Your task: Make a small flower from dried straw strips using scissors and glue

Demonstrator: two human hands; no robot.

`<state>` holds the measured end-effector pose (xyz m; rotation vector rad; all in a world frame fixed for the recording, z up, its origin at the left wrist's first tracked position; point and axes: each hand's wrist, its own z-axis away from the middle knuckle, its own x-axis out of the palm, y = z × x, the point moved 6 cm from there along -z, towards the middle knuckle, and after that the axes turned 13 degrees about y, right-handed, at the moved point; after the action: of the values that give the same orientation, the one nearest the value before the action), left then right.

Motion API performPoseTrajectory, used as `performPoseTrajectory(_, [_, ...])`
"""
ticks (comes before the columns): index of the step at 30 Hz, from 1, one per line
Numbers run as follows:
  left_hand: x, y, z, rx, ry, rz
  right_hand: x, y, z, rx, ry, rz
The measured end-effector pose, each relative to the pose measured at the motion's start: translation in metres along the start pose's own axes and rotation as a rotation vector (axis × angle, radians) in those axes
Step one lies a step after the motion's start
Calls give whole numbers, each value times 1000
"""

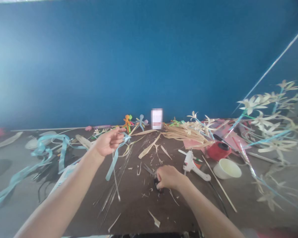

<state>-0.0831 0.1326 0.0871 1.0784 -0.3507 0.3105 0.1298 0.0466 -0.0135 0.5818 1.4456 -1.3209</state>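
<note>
My right hand [170,177] is closed around the dark handles of a pair of scissors [150,170], whose blades point up and to the left just above the table. My left hand [111,142] is raised at the left, its fingers curled in a pinch. A thin pale stick [116,181] hangs down from beneath those fingers. Beside it a light blue ribbon [113,165] runs from the fingertips down to the left. The exact grip point is hidden behind the fingers. Several thin wires [111,195] lie below, and dried husk scraps [154,218] are scattered around the scissors.
A white glue gun [195,167], a cream cup [227,169] and a red spool-like object [218,150] stand at right. Pale husk flowers [253,105] spread beyond them. A bundle of dried strips [186,133] lies at the back. Loose blue ribbon [62,155] covers the left, before a blue wall [149,59].
</note>
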Motion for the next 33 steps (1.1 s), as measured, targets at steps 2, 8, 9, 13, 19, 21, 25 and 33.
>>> performPoseTrajectory(2, [25, -14, 5, 2, -56, 90, -9, -2, 2, -33, 10, -76])
performPoseTrajectory(8, [61, -69, -2, 92, 79, 327, -25, -25, 9, -8, 174, -767])
performPoseTrajectory(9, [64, -75, -3, 116, 103, 349, -22, -26, 10, 29, 177, -949])
performPoseTrajectory(13, [72, -92, 0, 168, 86, 417, 0, -24, 18, 177, 179, -1223])
performPoseTrajectory(19, [73, -114, 8, 135, 7, 479, 12, -14, 23, 197, 248, -1202])
performPoseTrajectory(21, [73, -122, 10, 111, -3, 430, 11, -7, 21, 234, 302, -1181])
performPoseTrajectory(25, [68, -129, 14, 164, 15, 283, 11, 5, 19, 286, 334, -1145])
performPoseTrajectory(33, [59, -128, 13, 291, 70, -5, 0, 19, 28, 202, 454, -969])
